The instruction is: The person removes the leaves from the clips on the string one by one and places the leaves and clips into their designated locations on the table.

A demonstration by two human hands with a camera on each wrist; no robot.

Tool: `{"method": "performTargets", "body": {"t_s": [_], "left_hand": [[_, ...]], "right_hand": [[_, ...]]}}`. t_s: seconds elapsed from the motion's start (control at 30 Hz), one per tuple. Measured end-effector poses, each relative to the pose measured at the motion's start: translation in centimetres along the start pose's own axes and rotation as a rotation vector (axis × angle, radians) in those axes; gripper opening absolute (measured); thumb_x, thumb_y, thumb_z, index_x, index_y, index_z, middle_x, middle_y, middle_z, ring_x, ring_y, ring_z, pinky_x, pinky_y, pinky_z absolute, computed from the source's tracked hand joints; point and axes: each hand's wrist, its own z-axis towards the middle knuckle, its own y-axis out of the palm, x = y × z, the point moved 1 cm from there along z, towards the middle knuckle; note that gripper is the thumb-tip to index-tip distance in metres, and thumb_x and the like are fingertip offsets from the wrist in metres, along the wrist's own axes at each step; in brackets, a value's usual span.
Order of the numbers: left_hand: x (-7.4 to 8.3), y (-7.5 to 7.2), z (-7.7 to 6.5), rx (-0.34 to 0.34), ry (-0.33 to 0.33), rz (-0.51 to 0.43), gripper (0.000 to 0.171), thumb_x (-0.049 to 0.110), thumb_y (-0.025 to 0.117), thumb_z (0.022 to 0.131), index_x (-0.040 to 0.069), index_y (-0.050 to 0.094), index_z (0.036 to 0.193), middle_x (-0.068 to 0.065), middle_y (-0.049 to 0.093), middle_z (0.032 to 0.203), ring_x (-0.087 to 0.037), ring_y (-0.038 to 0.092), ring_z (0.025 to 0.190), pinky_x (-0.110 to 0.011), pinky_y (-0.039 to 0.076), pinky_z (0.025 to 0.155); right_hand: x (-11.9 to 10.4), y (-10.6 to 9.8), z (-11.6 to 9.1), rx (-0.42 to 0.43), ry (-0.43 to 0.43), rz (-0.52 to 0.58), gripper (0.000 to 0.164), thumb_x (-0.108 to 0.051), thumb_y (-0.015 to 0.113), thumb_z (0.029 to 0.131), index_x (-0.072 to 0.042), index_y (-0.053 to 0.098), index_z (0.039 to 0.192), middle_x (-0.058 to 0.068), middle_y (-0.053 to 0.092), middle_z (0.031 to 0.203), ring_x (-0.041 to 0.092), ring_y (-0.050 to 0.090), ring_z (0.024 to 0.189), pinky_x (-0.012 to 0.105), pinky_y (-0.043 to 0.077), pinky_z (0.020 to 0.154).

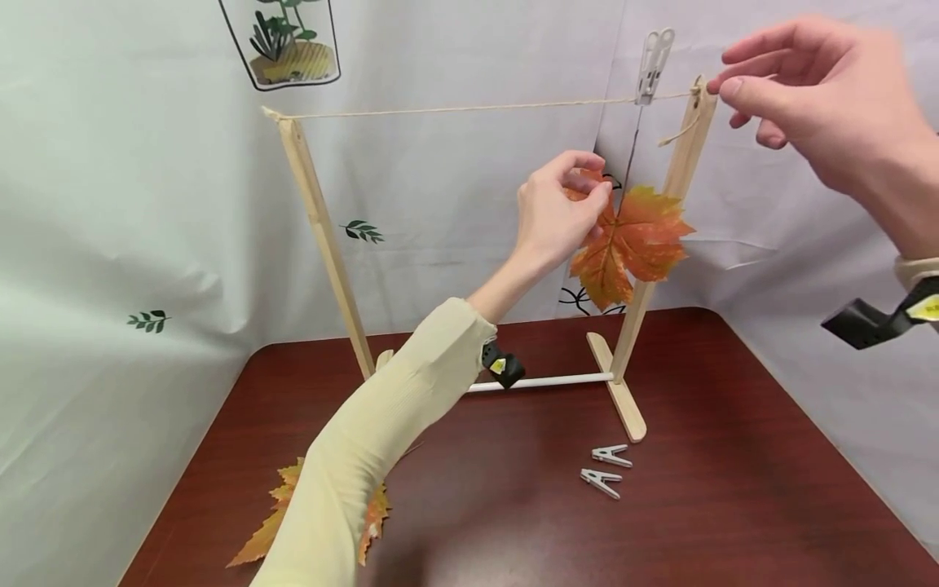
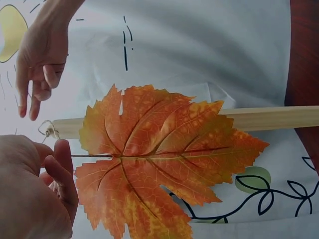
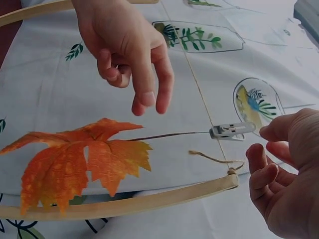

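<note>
An orange maple leaf (image 1: 623, 240) hangs by its thin stem from a white clothespin (image 3: 232, 130), which is clamped on a string (image 1: 455, 108). My left hand (image 1: 561, 204) is beside the leaf with its fingers loosely bent. In the right wrist view, a gap shows between this left hand (image 3: 127, 52) and the leaf and stem. My right hand (image 1: 829, 98) is raised near the top of the right wooden post (image 1: 689, 151). Its fingers are relaxed and hold nothing; the right wrist view shows them just off the clothespin's handles.
Two more clothespins (image 1: 601, 481) lie on the dark red table (image 1: 704, 505). Another autumn leaf (image 1: 267, 530) lies at the lower left, partly hidden by my left sleeve (image 1: 396, 416). The left post (image 1: 323, 236) and a white crossbar (image 1: 546, 381) belong to the frame. A patterned white sheet (image 1: 183, 204) hangs behind.
</note>
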Motion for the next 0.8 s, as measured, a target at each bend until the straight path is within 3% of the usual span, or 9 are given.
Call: {"method": "performTargets", "body": {"t_s": [0.23,0.47,0.63,0.8], "left_hand": [[0.3,0.5,0.7,-0.002,-0.003,0.066,0.019,0.011,0.068,0.093,0.011,0.067,0.112,0.003,0.071,0.084,-0.012,0.065,0.051,-0.024,0.055,0.058],[0.3,0.9,1.0,-0.006,-0.034,0.073,0.02,0.012,0.067,0.093,0.011,0.067,0.113,0.004,0.07,0.083,-0.011,0.064,0.05,-0.023,0.054,0.059],[0.5,1.2,1.3,-0.007,-0.057,0.067,0.021,0.012,0.069,0.093,0.012,0.068,0.114,0.005,0.07,0.083,-0.013,0.065,0.051,-0.023,0.054,0.056],[0.5,1.4,1.5,-0.018,-0.062,0.067,0.022,0.012,0.069,0.093,0.012,0.067,0.115,0.004,0.071,0.084,-0.012,0.065,0.051,-0.023,0.055,0.055]], "right_hand": [[-0.8,0.4,1.2,-0.019,-0.018,-0.081,0.03,0.003,0.074,0.085,-0.001,0.069,0.115,0.007,0.072,0.102,0.021,0.062,0.073,0.019,0.043,0.041],[-1.4,1.0,2.4,-0.024,-0.012,-0.157,0.037,0.001,0.074,0.086,-0.006,0.064,0.121,0.005,0.068,0.111,0.018,0.066,0.074,0.02,0.041,0.04],[-2.0,1.5,3.4,-0.024,0.078,-0.09,0.041,0.003,0.076,0.084,-0.008,0.063,0.121,0.005,0.064,0.115,0.018,0.058,0.07,0.019,0.041,0.04],[-2.2,2.1,4.2,-0.085,0.132,-0.078,0.039,0.004,0.073,0.086,-0.008,0.059,0.12,0.004,0.059,0.12,0.017,0.056,0.065,0.021,0.039,0.04]]}}
